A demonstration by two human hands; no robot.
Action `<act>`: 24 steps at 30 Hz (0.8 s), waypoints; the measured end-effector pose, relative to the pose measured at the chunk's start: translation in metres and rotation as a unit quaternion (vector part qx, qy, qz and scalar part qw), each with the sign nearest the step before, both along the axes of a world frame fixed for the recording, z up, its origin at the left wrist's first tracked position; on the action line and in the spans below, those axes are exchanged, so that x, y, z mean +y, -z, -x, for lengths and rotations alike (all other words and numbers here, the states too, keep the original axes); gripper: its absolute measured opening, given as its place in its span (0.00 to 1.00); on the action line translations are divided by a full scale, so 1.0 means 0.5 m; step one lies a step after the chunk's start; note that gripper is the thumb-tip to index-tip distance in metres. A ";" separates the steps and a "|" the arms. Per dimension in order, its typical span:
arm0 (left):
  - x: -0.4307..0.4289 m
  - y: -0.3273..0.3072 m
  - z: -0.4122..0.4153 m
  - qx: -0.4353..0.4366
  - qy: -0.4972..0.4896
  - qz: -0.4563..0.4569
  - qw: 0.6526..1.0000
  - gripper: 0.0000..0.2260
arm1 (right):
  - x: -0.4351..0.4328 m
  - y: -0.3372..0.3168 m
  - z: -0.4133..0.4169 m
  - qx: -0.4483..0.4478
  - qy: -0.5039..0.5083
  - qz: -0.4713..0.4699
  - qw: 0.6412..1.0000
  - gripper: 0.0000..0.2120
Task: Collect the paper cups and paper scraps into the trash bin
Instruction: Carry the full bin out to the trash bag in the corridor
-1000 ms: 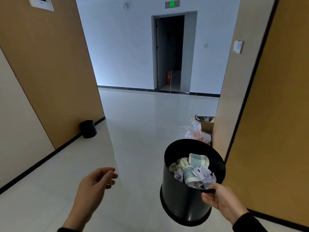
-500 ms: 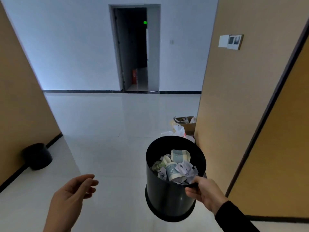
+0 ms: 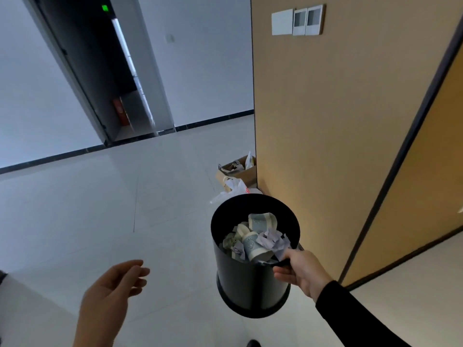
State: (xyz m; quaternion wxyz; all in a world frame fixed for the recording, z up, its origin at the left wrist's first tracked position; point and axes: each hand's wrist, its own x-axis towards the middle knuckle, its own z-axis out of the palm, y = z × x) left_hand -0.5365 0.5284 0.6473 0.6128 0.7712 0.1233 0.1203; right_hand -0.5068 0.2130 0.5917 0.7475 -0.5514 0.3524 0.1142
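Note:
A black round trash bin [image 3: 246, 284] hangs in the air at lower centre-right, off the floor. My right hand [image 3: 299, 272] grips its near rim, thumb inside and fingers outside. Inside the bin lie crushed paper cups [image 3: 253, 245] with pale green and blue print, and crumpled white paper scraps [image 3: 271, 240]. My left hand [image 3: 112, 296] floats at lower left, palm turned inward, fingers loosely extended, holding nothing.
A glossy white tile floor [image 3: 100, 209] stretches ahead to a dark doorway [image 3: 100, 78]. An orange-brown wall panel [image 3: 325, 146] stands close on the right. At its foot sit a cardboard box [image 3: 235, 171] and a white plastic bag [image 3: 231, 189].
The view has swung to the right and tilted. The second black bin by the left wall has left the view. The right hand keeps carrying the bin; the left hand stays empty.

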 end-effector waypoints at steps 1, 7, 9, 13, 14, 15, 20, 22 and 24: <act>-0.004 0.004 -0.049 0.003 0.009 -0.005 1.000 0.10 | 0.003 0.015 -0.038 0.001 0.007 -0.001 1.000 0.08; -0.057 -0.003 -0.336 0.018 0.073 -0.045 0.996 0.07 | 0.003 0.073 -0.289 0.025 0.057 -0.024 0.998 0.09; -0.076 -0.011 -0.431 0.016 0.092 -0.055 0.994 0.07 | -0.006 0.074 -0.366 0.021 0.083 -0.035 0.996 0.09; -0.125 -0.016 -0.594 0.028 0.138 -0.061 0.988 0.07 | -0.036 0.057 -0.478 0.013 0.117 -0.037 0.992 0.10; -0.141 -0.013 -0.634 0.031 0.154 -0.062 0.986 0.07 | -0.045 0.060 -0.504 0.015 0.127 -0.038 0.991 0.10; -0.159 -0.009 -0.673 0.035 0.172 -0.061 0.983 0.07 | -0.054 0.066 -0.527 0.019 0.139 -0.035 0.990 0.10; -0.259 0.036 -0.858 0.065 0.283 -0.070 0.954 0.07 | -0.086 0.125 -0.603 0.046 0.223 -0.031 0.973 0.09; -0.300 0.063 -0.932 0.082 0.330 -0.079 0.937 0.08 | -0.092 0.154 -0.623 0.062 0.261 -0.034 0.963 0.10; -0.340 0.096 -1.005 0.099 0.379 -0.086 0.916 0.08 | -0.096 0.188 -0.644 0.083 0.303 -0.032 0.949 0.09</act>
